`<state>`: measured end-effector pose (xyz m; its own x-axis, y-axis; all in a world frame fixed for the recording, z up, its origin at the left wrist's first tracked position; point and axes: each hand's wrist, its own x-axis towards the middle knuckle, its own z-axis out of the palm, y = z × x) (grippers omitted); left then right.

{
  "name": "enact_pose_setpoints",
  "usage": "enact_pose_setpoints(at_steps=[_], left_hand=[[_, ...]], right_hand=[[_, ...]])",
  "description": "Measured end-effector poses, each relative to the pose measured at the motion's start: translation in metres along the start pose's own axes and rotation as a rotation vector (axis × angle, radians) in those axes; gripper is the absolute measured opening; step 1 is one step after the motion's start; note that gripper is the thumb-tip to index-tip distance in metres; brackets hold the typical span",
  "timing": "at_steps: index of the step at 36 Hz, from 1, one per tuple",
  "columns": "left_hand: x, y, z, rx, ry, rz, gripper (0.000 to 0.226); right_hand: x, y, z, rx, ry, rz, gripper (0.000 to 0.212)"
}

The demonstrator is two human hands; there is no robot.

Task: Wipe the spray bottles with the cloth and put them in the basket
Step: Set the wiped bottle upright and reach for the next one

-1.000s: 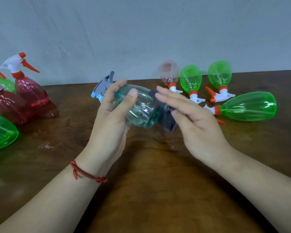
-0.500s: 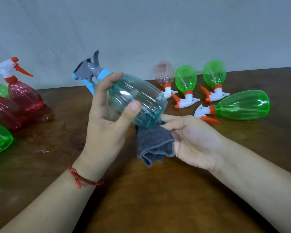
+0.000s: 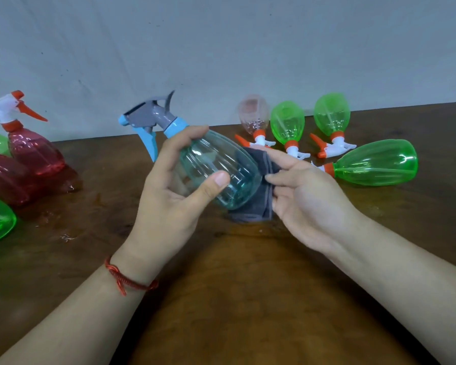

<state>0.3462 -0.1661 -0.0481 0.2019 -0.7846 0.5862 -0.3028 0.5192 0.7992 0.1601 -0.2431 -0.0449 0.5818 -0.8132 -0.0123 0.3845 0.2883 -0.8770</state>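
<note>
Hands both busy: left hand (image 3: 174, 196) wraps teal bottle (image 3: 221, 169), tilted above bench (image 3: 248, 299), nozzle (image 3: 148, 119) up-left; right hand (image 3: 308, 198) pinches grey cloth (image 3: 258, 204) against its base. Bottle likely light, thin, slick plastic; grip round body. Looks empty, as do green bottles (image 3: 377, 163) lying behind. Basket out of view.

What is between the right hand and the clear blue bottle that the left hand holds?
A folded grey cloth, held by the right hand against the lower side of the clear blue bottle, as the head view shows.
</note>
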Motion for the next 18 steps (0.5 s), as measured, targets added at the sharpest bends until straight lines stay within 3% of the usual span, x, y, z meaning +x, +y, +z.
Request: enact_pose_setpoints(at_steps=[2,5,7,10,15,18], left_hand=[[0.001,-0.004,-0.001,-0.043,0.062,-0.065,0.052],[0.003,-0.001,0.003,-0.197,0.167,-0.206,0.053],[0.004,0.001,0.005,-0.303,0.234,-0.316,0.053],[0.008,-0.001,0.0,-0.428,0.236,-0.432,0.052],[0.01,-0.006,-0.014,-0.552,0.069,-0.609,0.066],[0.011,-0.002,-0.012,-0.597,0.04,-0.644,0.065]], right_hand=[[-0.002,0.004,0.002,-0.142,0.045,-0.175,0.055],[-0.011,0.007,0.005,-0.678,0.06,-0.529,0.055],[-0.015,0.012,0.004,-0.982,-0.083,-0.717,0.054],[-0.015,0.017,0.004,-1.322,-0.305,-0.844,0.057],[-0.012,0.01,0.006,-1.608,-0.453,-0.975,0.063],[-0.011,0.006,0.003,-1.599,-0.455,-0.998,0.057]])
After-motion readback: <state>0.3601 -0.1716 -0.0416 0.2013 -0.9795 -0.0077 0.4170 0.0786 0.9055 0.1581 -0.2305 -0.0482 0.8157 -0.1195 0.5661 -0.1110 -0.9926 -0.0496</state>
